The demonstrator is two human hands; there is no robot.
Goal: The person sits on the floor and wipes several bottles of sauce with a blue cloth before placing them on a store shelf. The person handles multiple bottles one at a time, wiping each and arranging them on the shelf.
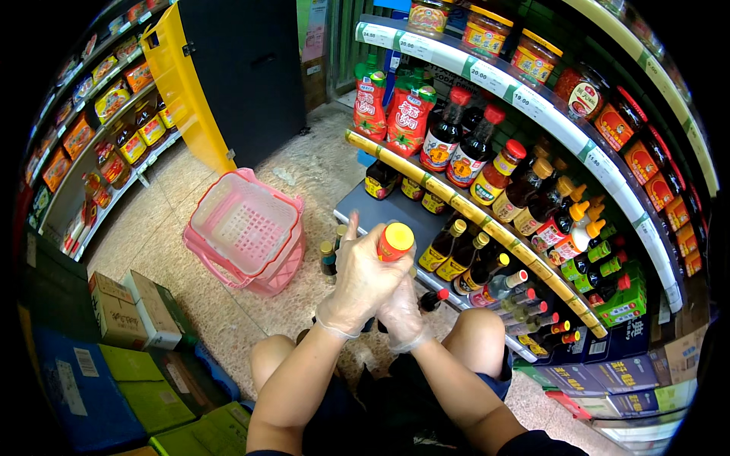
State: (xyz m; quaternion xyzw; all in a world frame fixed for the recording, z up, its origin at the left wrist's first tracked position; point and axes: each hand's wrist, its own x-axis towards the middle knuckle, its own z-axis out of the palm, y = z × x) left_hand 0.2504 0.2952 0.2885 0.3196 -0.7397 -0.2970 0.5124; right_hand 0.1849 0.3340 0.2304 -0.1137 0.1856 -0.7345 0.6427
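Both of my hands wear clear plastic gloves and are wrapped round one bottle (396,241) with a yellow-topped red cap, seen from above. My left hand (359,273) lies over the near left side, thumb pointing up. Close against it, my right hand (399,305) grips from below and to the right, its fingers largely hidden. The bottle's body is mostly covered by the hands. Just left of them, a dark bottle with a gold cap (328,262) stands on the floor, another behind it. A dark bottle with a red cap (432,300) is right of my hands, by the shelf edge.
A pink plastic shopping basket (251,273) stands on the floor to the left. Curved-looking shelves of sauce bottles (456,251) and jars (486,31) rise on the right. Cardboard boxes (117,310) are stacked at lower left. A yellow and black cabinet (239,74) stands ahead.
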